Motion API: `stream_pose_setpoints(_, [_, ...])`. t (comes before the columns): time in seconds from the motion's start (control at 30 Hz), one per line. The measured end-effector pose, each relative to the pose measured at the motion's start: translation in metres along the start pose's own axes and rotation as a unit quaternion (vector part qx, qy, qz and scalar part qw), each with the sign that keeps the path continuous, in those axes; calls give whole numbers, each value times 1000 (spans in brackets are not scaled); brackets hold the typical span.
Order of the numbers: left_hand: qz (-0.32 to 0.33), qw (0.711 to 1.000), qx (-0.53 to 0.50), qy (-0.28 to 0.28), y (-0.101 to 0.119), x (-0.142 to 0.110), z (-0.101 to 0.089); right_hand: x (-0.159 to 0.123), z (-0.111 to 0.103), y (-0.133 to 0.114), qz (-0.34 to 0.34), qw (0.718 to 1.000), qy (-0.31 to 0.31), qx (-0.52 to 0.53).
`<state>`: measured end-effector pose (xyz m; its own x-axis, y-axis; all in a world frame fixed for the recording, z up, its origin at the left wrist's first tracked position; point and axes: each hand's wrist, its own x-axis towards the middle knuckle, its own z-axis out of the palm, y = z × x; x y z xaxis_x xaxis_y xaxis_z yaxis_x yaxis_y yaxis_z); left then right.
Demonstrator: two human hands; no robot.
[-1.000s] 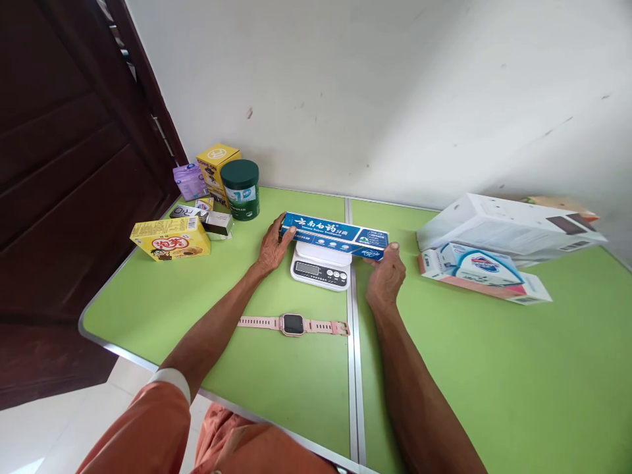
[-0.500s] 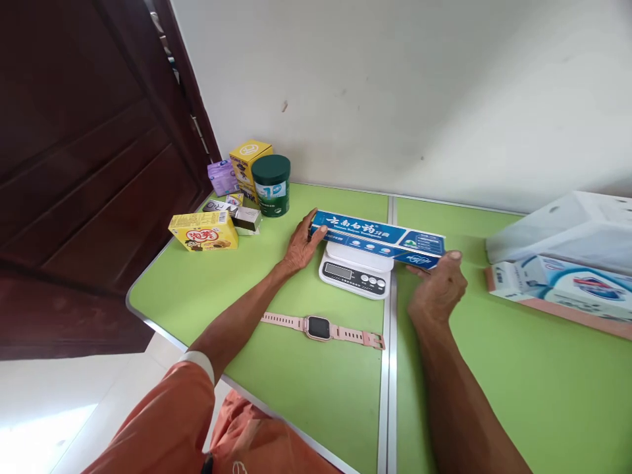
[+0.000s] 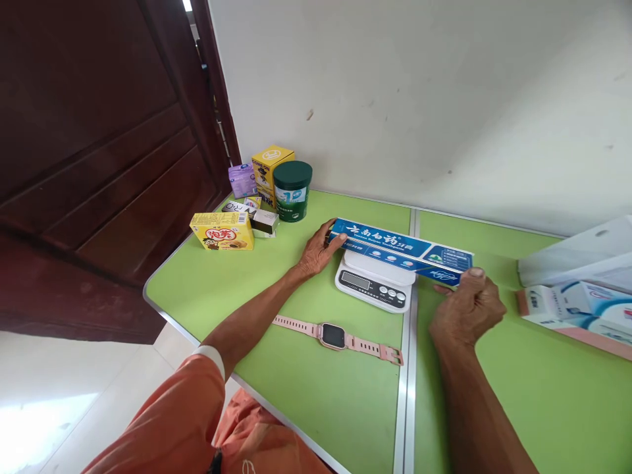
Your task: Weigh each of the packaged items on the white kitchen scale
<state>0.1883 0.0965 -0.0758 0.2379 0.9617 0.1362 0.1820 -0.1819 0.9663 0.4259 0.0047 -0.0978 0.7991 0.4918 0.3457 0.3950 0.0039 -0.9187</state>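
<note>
Toothpaste box [image 3: 401, 249] spans 2 hands' fingers [image 3: 337, 242] above scale [image 3: 374, 284].

The left arm wears a loose sleeve [image 3: 165, 411] in rusty orange, plain and softly creased, finished at its end with a broad white cuff band [image 3: 211, 359]. Across the lap lies wrinkled orange clothing [image 3: 264, 444] of much the same shade, with a thin pale cord loop [image 3: 248, 467] and a small black piece [image 3: 215, 462], too partly seen to identify. The left hand [image 3: 316, 253] and right hand [image 3: 469, 309] are bare, with short fingernails
</note>
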Motion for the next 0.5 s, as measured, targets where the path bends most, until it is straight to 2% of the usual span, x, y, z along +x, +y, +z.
stream_pose_setpoints(0.37, [0,1000,-13,16,-6,0,4,-1,-1,-3,-56,997,11,-55])
stream_pose_setpoints(0.5, [2,999,-13,29,2,-1,5,-3,-3,-14,-54,997,6,-58])
